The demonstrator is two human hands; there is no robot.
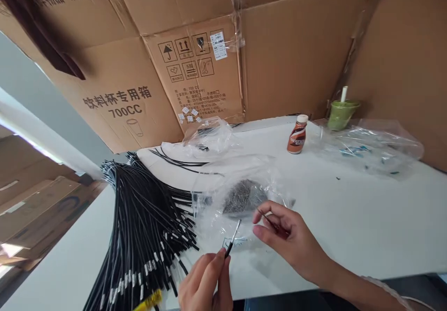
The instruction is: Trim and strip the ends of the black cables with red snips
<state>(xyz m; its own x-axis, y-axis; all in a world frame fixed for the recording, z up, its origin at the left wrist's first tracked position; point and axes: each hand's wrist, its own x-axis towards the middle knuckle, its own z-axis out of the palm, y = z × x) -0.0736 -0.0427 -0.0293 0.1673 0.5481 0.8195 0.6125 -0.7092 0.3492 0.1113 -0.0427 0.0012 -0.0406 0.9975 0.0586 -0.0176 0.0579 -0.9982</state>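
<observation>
My left hand is closed around a black cable, pinched between thumb and fingers near its end. A thin silvery-white tip sticks up from the cable. To its right, my right hand curls around a slim dark reddish tool, partly hidden by the fingers; its kind is unclear. Thumb and index finger of that hand are slightly apart, and it does not touch the cable. Just behind both hands lies a clear plastic bag holding a mass of fine dark grey pieces.
A large bundle of black cables with white labels fills the left of the white table. A brown bottle, a green cup and another plastic bag stand at the back right. Cardboard walls the rear.
</observation>
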